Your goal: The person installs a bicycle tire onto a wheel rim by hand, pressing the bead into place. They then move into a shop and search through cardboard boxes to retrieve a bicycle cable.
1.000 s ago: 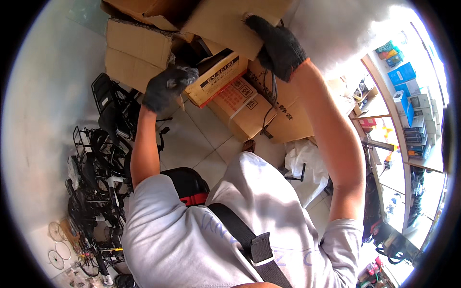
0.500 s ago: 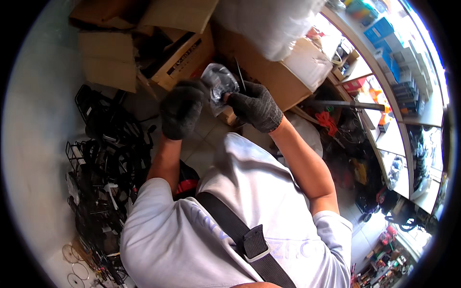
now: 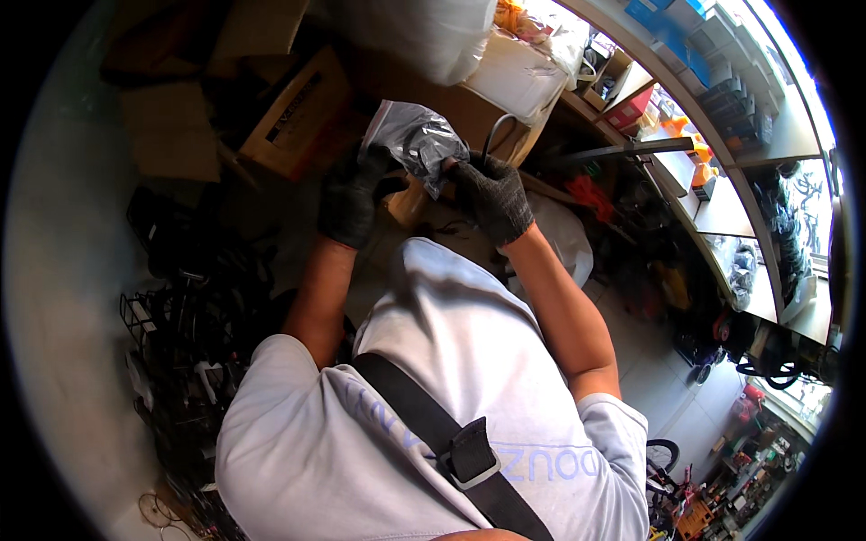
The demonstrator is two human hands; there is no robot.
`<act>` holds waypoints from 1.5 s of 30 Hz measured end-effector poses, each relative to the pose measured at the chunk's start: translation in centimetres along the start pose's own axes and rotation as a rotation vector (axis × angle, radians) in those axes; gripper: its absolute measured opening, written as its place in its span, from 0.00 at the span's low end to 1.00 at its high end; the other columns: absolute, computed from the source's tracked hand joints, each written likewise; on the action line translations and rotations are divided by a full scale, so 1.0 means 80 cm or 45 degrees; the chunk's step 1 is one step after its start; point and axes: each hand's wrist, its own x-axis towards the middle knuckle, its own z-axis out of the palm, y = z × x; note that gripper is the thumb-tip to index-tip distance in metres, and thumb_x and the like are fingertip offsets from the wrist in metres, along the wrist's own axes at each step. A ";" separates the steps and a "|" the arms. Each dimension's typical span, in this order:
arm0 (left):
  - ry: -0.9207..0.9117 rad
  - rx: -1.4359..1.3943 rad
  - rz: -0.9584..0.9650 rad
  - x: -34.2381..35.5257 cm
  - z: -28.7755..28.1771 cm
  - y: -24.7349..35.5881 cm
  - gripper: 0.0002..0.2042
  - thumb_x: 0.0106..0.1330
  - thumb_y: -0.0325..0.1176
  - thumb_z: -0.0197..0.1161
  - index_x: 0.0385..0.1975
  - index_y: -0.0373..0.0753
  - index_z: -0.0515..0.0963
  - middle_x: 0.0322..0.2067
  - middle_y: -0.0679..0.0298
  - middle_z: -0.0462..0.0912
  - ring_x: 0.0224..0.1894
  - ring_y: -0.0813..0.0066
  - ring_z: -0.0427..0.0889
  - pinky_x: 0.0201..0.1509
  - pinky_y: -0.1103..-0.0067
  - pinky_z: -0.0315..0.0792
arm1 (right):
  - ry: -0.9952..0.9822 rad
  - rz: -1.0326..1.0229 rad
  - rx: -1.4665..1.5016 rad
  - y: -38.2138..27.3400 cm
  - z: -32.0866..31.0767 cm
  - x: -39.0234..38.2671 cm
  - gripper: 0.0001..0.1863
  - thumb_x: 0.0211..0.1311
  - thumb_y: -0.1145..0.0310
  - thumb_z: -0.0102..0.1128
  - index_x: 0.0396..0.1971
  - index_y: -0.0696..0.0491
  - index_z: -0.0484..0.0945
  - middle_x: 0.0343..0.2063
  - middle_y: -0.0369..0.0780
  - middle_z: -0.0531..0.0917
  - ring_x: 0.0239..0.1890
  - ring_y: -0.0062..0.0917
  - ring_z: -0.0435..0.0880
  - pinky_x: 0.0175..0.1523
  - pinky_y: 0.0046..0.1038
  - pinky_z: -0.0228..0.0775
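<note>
A clear plastic zip bag (image 3: 417,135) with something dark inside is held up in front of my chest. My right hand (image 3: 496,200), in a dark grey knit glove, is closed on the bag's right end. A thin black curved cable-like piece (image 3: 490,135) sticks up beside that hand; whether it comes from the bag cannot be seen. At the bag's lower left edge, my left hand (image 3: 350,203) in a matching glove has its fingers bent against the plastic, with its thumb apart below. What the bag holds is too unclear to name.
Open cardboard boxes (image 3: 298,117) stand ahead on the left, with a large white plastic-wrapped bundle (image 3: 406,36) beside them. Black bicycle racks and parts (image 3: 194,298) crowd the left wall. Shelves (image 3: 722,212) with boxed goods line the right; a dark bar (image 3: 631,149) juts out there.
The view has swung to the right. The bag now lies more spread out between my hands, and my left hand, blurred before, has come against its edge.
</note>
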 end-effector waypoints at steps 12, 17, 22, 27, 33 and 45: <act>-0.131 0.035 0.155 0.022 0.012 -0.083 0.14 0.64 0.27 0.70 0.49 0.38 0.82 0.48 0.55 0.83 0.51 0.59 0.84 0.53 0.69 0.81 | 0.131 -0.259 0.129 0.037 -0.044 -0.049 0.15 0.61 0.71 0.74 0.47 0.59 0.86 0.36 0.36 0.89 0.37 0.17 0.84 0.46 0.23 0.77; -0.267 -0.269 0.061 0.011 0.046 -0.075 0.13 0.69 0.29 0.66 0.53 0.36 0.80 0.50 0.56 0.84 0.51 0.62 0.85 0.53 0.69 0.82 | 0.281 -0.226 0.056 0.032 -0.054 -0.063 0.15 0.62 0.69 0.74 0.45 0.60 0.87 0.38 0.38 0.89 0.41 0.18 0.84 0.50 0.24 0.77; -0.239 -0.297 -0.123 0.015 0.061 -0.068 0.11 0.73 0.30 0.62 0.52 0.37 0.79 0.47 0.57 0.84 0.48 0.63 0.86 0.48 0.69 0.85 | 0.322 -0.215 0.101 0.030 -0.062 -0.069 0.16 0.65 0.68 0.71 0.48 0.62 0.85 0.39 0.39 0.89 0.41 0.19 0.84 0.50 0.23 0.78; -0.268 -0.260 -0.023 0.010 0.067 -0.061 0.10 0.73 0.31 0.63 0.50 0.38 0.81 0.45 0.59 0.86 0.46 0.65 0.87 0.46 0.70 0.86 | 0.257 -0.166 0.401 0.033 -0.065 -0.065 0.20 0.68 0.70 0.66 0.56 0.64 0.80 0.44 0.42 0.87 0.43 0.25 0.86 0.51 0.26 0.81; -0.256 -0.307 -0.195 0.015 0.068 -0.067 0.10 0.72 0.31 0.65 0.50 0.39 0.82 0.44 0.62 0.87 0.44 0.69 0.88 0.46 0.71 0.86 | 0.048 -0.236 0.770 0.050 -0.078 -0.044 0.21 0.66 0.77 0.61 0.59 0.63 0.78 0.47 0.43 0.86 0.46 0.28 0.87 0.54 0.27 0.81; -0.297 -0.034 0.132 0.000 0.077 -0.079 0.19 0.70 0.35 0.70 0.58 0.37 0.78 0.47 0.67 0.84 0.49 0.77 0.82 0.54 0.79 0.78 | -0.050 -0.752 -0.921 0.022 -0.082 -0.069 0.18 0.66 0.77 0.55 0.54 0.53 0.83 0.48 0.44 0.88 0.51 0.33 0.86 0.60 0.32 0.76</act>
